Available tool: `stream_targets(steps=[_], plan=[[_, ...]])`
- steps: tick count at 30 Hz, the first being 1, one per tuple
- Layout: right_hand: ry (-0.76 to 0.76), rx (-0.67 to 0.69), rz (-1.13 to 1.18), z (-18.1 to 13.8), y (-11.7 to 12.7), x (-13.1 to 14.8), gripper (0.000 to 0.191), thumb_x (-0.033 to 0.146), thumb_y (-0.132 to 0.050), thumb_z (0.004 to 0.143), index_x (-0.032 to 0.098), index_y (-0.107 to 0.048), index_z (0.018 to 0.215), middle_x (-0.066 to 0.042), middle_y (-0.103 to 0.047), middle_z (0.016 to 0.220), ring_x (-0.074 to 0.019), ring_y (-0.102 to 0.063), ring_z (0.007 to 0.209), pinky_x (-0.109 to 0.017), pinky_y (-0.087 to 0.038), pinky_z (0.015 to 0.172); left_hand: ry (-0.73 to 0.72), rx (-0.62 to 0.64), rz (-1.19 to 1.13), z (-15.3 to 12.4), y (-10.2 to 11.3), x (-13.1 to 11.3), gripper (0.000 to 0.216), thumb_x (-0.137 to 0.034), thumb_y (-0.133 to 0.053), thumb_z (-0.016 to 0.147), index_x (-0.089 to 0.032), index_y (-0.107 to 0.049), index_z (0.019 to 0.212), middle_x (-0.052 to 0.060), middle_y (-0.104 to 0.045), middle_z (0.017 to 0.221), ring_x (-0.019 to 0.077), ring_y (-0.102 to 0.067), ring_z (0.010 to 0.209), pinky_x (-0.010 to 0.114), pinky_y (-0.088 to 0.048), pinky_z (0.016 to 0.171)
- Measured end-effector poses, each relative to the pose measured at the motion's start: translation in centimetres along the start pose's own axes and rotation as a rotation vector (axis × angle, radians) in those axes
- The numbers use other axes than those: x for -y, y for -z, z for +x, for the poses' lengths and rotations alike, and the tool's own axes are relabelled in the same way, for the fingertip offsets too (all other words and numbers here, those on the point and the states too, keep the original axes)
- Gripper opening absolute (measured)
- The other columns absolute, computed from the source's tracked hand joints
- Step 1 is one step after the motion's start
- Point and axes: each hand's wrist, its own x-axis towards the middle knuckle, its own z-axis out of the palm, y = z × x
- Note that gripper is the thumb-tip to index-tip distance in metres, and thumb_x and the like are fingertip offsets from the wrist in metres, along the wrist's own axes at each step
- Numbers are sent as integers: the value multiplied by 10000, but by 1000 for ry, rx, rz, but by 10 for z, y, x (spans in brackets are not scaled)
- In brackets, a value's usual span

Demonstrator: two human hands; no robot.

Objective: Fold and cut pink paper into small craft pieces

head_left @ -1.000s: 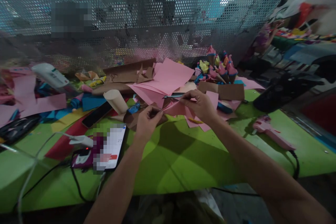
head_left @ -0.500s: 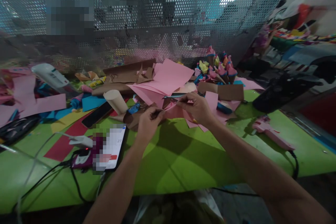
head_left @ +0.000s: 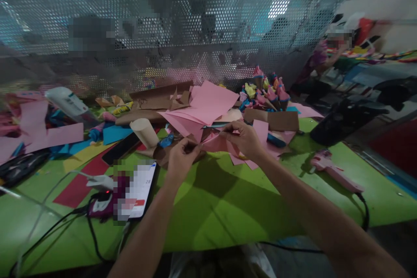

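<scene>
Between my two hands, just above the green table (head_left: 208, 226), a piece of pink paper (head_left: 216, 143) is stretched. My left hand (head_left: 183, 156) pinches its left end between thumb and fingers. At the other end, my right hand (head_left: 244, 139) pinches the paper, fingers curled. Behind it lies a stack of pink sheets (head_left: 211, 102). A cardboard tube (head_left: 144, 133) stands to the left of my left hand, with a crumpled blue piece (head_left: 166, 140) beside it.
A pink glue gun (head_left: 335, 169) with a black cord lies at the right. Paper cones (head_left: 270, 91) cluster at the back, before a perforated metal screen (head_left: 195, 21). At the left are a lit phone (head_left: 143, 193), a power strip (head_left: 100, 204) with cables, and a dark phone (head_left: 120, 148).
My hands keep their pinch on the pink paper, which now shows more of its surface between them. The whole view has shifted slightly downward in the picture.
</scene>
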Motion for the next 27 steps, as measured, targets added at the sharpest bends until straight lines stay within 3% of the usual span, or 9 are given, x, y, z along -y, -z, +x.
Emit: stream_targets(steps=[6, 11, 18, 24, 27], plan=[[-5, 6, -28, 1, 3, 1, 60, 246, -672, 790, 205, -707, 762, -24, -693, 748, -173, -591, 761, -283, -435, 687, -11, -34, -19, 1, 0, 2, 204, -365, -682, 752, -175, -615, 718, 2, -658, 682, 141, -612, 669, 243, -489, 648], [7, 19, -16, 1, 2, 1, 66, 247, -671, 798, 208, -699, 753, -23, -686, 747, -171, -583, 767, -282, -427, 690, 27, -61, -205, 4, -1, 3, 299, -357, -758, 669, -188, -601, 859, 5, -685, 776, 156, -660, 738, 262, -531, 680], [10, -17, -41, 4, 5, 5, 59, 225, -677, 782, 201, -687, 729, -21, -671, 722, -173, -579, 756, -274, -432, 671, 137, -4, -249, 5, 5, 5, 360, -407, -822, 603, -152, -687, 818, 57, -719, 836, 189, -672, 797, 331, -556, 781], [-2, -52, 1, 5, 8, 6, 72, 250, -663, 773, 195, -679, 729, -22, -674, 726, -163, -576, 712, -268, -436, 645, 279, 163, -473, 3, 5, 3, 639, -386, -871, 561, -161, -676, 1127, 71, -742, 962, 197, -686, 855, 390, -555, 863], [-5, -40, 25, 4, 7, 5, 75, 257, -656, 772, 195, -682, 739, -23, -678, 729, -161, -573, 709, -269, -433, 647, 229, 154, -388, 3, 4, 4, 567, -456, -815, 633, -159, -688, 1099, 79, -739, 980, 204, -682, 872, 359, -550, 835]])
